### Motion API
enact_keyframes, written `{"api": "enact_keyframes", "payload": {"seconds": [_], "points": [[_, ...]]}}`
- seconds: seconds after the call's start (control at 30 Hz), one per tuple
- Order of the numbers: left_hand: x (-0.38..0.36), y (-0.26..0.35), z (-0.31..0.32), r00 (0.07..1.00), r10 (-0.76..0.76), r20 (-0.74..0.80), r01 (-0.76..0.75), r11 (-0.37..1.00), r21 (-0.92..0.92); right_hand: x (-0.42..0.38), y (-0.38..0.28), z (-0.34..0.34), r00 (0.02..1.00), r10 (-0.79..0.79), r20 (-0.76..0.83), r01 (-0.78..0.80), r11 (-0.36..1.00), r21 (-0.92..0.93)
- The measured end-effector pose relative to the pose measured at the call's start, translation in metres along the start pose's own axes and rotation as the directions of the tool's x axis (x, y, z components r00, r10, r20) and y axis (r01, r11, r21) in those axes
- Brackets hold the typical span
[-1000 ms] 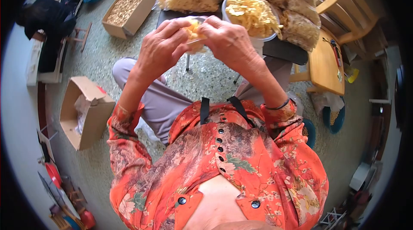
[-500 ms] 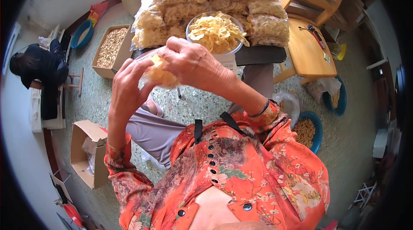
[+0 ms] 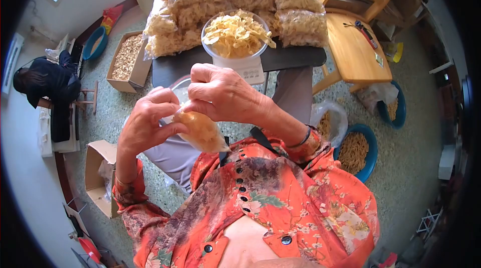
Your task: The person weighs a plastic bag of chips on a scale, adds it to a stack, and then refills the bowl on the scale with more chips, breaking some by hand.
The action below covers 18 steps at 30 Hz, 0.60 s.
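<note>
Clear plastic bag of yellow-orange flakes (image 3: pixel 203 131) hangs tilted over the seated person's lap, off the near edge of the black tabletop (image 3: pixel 303 56), left of that edge's middle. The left hand (image 3: pixel 150 120) pinches the bag near its mouth between thumb and fingers; the right hand (image 3: pixel 220 92) is curled tight around the top beside it. Whether the mouth is fully closed cannot be told, as the fingers hide it.

If either pinch loosens, the mouth could gape and flakes tip onto the lap or the speckled floor (image 3: pixel 238 128). Squeezing hard might crush them, since they look brittle, or split the thin film.

By the table's near edge, a round translucent plastic tub (image 3: pixel 220 53) sits on a white scale (image 3: pixel 250 71), its pale yellow flakes (image 3: pixel 235 30) heaped above the rim and jutting over the right side. A knock from the right forearm could shed some or shift the tub. Behind it, stacked clear bags of flakes (image 3: pixel 300 23) line the far edge.
</note>
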<state>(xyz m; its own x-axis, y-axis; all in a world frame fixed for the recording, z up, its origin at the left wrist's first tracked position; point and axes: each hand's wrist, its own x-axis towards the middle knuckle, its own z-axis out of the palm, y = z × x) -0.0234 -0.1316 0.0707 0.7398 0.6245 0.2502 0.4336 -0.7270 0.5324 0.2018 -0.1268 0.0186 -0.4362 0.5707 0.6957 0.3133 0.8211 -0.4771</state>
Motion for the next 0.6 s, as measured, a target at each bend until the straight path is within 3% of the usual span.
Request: {"api": "enact_keyframes", "payload": {"seconds": [0.07, 0.1, 0.17, 0.23, 0.3, 0.37, 0.4, 0.43, 0.5, 0.57, 0.6], "points": [[0.003, 0.004, -0.003, 0.999, -0.015, 0.039, 0.017, 0.998, -0.063, -0.001, 0.001, -0.002, 0.998, -0.014, -0.067, 0.018, 0.998, 0.066], [0.006, 0.007, -0.005, 1.0, -0.005, 0.021, 0.006, 0.999, -0.049, 0.0, 0.0, -0.004, 0.991, -0.001, -0.135, 0.021, 0.989, 0.146], [0.006, 0.015, -0.009, 0.994, -0.087, -0.07, 0.091, 0.994, 0.056, 0.0, 0.0, -0.012, 0.983, -0.025, -0.18, 0.046, 0.992, 0.117], [0.012, 0.024, -0.019, 0.98, -0.049, -0.194, 0.069, 0.993, 0.095, -0.004, -0.001, -0.026, 0.939, 0.234, -0.252, -0.131, 0.921, 0.368], [0.017, 0.03, -0.035, 0.964, -0.092, -0.25, 0.112, 0.991, 0.067, -0.022, 0.011, -0.029, 0.881, 0.452, -0.141, -0.253, 0.702, 0.665], [0.027, 0.037, -0.044, 0.934, -0.122, -0.337, 0.124, 0.992, -0.013, -0.037, 0.022, -0.021, 0.845, 0.532, -0.056, -0.213, 0.432, 0.876], [0.033, 0.036, -0.046, 0.918, -0.091, -0.385, 0.107, 0.994, 0.019, -0.043, 0.02, -0.016, 0.841, 0.541, 0.001, -0.2, 0.309, 0.93], [0.042, 0.037, -0.046, 0.9, -0.056, -0.432, 0.087, 0.995, 0.053, -0.046, 0.018, -0.011, 0.839, 0.544, 0.003, -0.201, 0.304, 0.931], [0.054, 0.038, -0.047, 0.908, -0.163, -0.387, 0.207, 0.976, 0.073, -0.05, 0.009, 0.004, 0.85, 0.527, 0.002, -0.018, 0.024, 1.0], [0.071, 0.034, -0.04, 0.909, -0.143, -0.393, 0.199, 0.974, 0.106, -0.046, -0.001, 0.007, 0.826, 0.563, -0.01, 0.022, -0.014, 1.0], [0.08, 0.036, -0.034, 0.915, -0.165, -0.367, 0.2, 0.978, 0.058, -0.045, -0.001, 0.007, 0.803, 0.593, -0.054, 0.039, 0.038, 0.998]]}}
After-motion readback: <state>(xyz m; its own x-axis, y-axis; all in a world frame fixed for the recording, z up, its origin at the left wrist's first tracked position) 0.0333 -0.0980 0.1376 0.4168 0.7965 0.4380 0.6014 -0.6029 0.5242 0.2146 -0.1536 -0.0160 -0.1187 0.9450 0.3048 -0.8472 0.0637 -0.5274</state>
